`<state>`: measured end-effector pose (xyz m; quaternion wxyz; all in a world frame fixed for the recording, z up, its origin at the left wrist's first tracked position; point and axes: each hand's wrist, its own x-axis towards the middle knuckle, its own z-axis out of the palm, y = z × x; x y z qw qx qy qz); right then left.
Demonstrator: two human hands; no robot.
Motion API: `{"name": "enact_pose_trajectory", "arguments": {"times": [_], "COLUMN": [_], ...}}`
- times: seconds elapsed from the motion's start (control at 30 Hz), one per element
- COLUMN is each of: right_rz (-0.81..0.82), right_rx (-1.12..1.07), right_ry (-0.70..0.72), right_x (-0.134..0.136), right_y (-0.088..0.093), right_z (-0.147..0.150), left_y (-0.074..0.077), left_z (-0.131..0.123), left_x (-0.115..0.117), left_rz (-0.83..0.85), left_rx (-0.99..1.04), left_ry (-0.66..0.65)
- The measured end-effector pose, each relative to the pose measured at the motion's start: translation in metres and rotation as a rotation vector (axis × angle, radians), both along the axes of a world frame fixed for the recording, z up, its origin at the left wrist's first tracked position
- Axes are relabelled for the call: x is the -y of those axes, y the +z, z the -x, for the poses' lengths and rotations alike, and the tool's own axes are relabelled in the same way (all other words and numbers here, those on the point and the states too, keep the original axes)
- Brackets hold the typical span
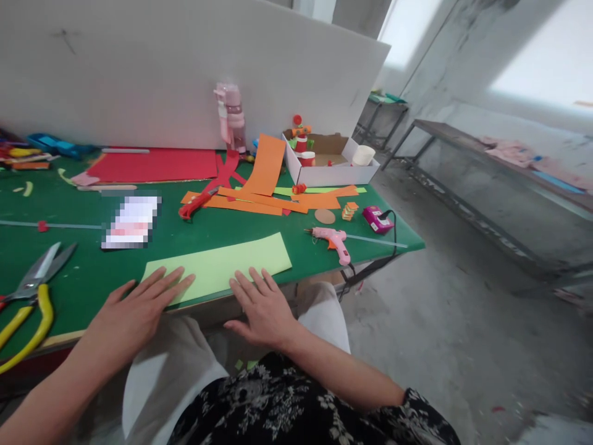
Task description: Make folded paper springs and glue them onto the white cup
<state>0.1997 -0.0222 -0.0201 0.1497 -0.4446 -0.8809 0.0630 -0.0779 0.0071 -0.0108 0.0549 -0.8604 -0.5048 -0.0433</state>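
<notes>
A strip of light green paper (222,262) lies along the front edge of the green table, slightly slanted. My left hand (146,303) rests flat on its left end, fingers stretched out. Near the strip's front edge, towards its right part, my right hand (262,306) lies with spread fingertips on the paper. Neither hand grips anything. To the left of my left hand are large scissors (39,303) with yellow handles, blades apart. A pink glue gun (333,241) lies to the right of the strip.
Behind the strip are orange paper pieces (266,167), a red utility knife (197,204), red sheets (157,165) and a pink bottle (231,117). A white box (328,176) holds small craft figures. A purple power adapter (377,219) sits near the table's right corner, with a black cord hanging down.
</notes>
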Motion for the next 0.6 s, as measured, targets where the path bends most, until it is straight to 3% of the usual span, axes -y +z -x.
{"name": "enact_pose_trajectory", "arguments": {"times": [0.27,0.4,0.5,0.6], "right_rz": [-0.025,-0.048,-0.087,-0.145], "right_rx": [-0.003,0.015,0.026,0.044], "right_ry": [-0.116,-0.158,-0.148,-0.167], "right_x": [0.000,0.001,0.001,0.001], "right_y": [-0.006,-0.005,-0.006,-0.011], "right_z": [-0.041,-0.050,-0.050,-0.051], "left_y": [-0.003,0.003,0.016,0.025], "left_z": [0.004,0.002,-0.038,-0.110], "left_x": [0.002,-0.003,0.000,0.006], "left_rz": [-0.049,-0.016,-0.031,0.032], "left_rx": [0.044,0.042,0.036,0.043], "left_ry": [0.012,0.040,0.109,0.016]}}
